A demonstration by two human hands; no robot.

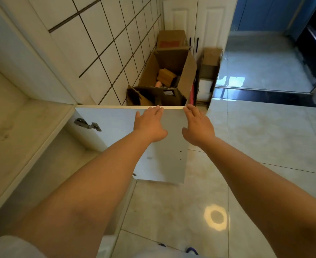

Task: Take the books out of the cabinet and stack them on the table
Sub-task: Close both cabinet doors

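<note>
A white cabinet door [114, 123] stands swung wide out over the floor, its inner face and a metal hinge [87, 124] toward me. My left hand [149, 124] lies flat against that inner face, fingertips at the door's top edge. My right hand [198, 125] reaches to the door's outer top corner, fingers spread, holding nothing. The cabinet opening [47, 164] is at the lower left under a pale countertop [6, 131]; its inside is shadowed and my left forearm covers part of it. No books are in view.
An open cardboard box [169, 75] with small items inside stands on the floor just behind the door, against the tiled wall [97, 43]. More boxes [210, 60] sit beside white cupboard doors [196, 21]. Glossy floor tiles [265, 142] spread to the right.
</note>
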